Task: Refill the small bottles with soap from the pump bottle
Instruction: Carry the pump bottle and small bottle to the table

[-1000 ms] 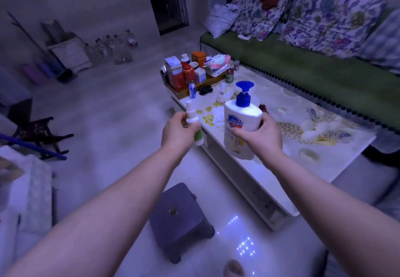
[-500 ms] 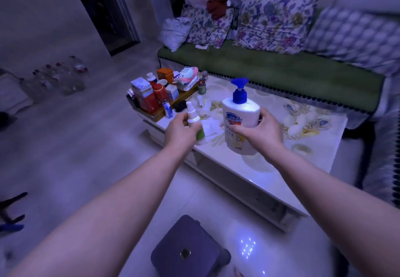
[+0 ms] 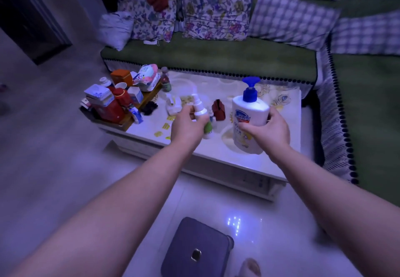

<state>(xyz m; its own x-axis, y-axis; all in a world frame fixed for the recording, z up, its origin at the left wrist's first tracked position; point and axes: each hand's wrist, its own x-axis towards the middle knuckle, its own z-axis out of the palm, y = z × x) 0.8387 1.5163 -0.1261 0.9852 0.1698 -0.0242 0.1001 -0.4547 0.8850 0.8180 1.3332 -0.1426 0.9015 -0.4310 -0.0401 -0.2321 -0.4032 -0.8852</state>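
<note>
Table (image 3: 216, 153) is coming closer; the left hand (image 3: 187, 125) is still gripping the small bottle (image 3: 202, 114) and the right hand (image 3: 268, 129) is still gripping the pump bottle (image 3: 249, 112)

Table (image 3: 285, 129) as anchor. Sofa (image 3: 216, 56) behind table, cushions (image 3: 216, 10) further back. Stool (image 3: 194, 246) on floor before table. Crowded tray (image 3: 128, 123) on table's left end. Pouch (image 3: 218, 109) on table, middle. Left hand (image 3: 186, 125) with small bottle (image 3: 200, 110) above table's middle; right hand (image 3: 268, 129) with pump bottle (image 3: 249, 112) above table's right half.
</note>
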